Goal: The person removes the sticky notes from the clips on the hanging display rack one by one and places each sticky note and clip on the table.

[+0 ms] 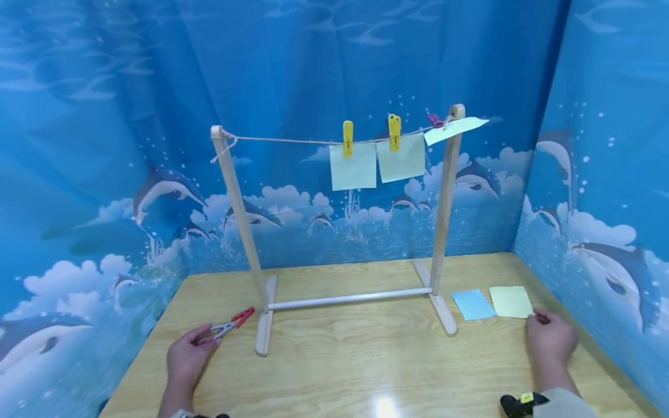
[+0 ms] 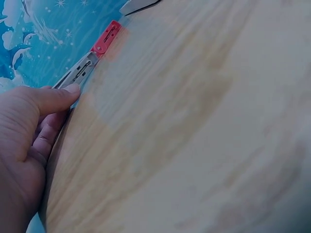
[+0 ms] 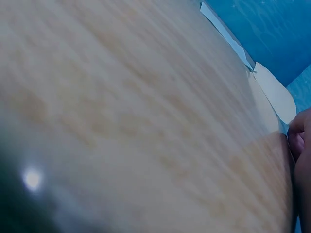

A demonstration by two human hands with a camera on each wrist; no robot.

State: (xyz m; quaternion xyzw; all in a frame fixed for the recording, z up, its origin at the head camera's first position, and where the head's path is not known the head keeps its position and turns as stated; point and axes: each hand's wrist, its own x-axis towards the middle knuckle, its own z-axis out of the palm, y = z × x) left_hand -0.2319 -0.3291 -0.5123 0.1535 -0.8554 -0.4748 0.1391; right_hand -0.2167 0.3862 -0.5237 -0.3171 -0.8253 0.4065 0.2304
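Observation:
My left hand (image 1: 189, 355) pinches a grey clothespin (image 1: 223, 328) between thumb and fingers, low over the table's left side. A red clothespin (image 1: 243, 316) lies at the grey one's far end; in the left wrist view the two pegs (image 2: 107, 38) look touching. On the right, my right hand (image 1: 551, 337) pinches the near right corner of a pale yellow paper square (image 1: 511, 302). In the right wrist view that paper (image 3: 273, 91) curves up, and the fingertips are partly hidden. Beside it lies a blue paper square (image 1: 473, 305).
A wooden stand (image 1: 443, 220) holds up a string (image 1: 292, 140). Two pale sheets (image 1: 353, 173) hang there from yellow clothespins (image 1: 348, 139). A purple clothespin (image 1: 435, 120) holds a tilted sheet (image 1: 455, 130) by the right post. Dolphin-print curtains (image 1: 313, 69) border the wooden table (image 1: 345, 354).

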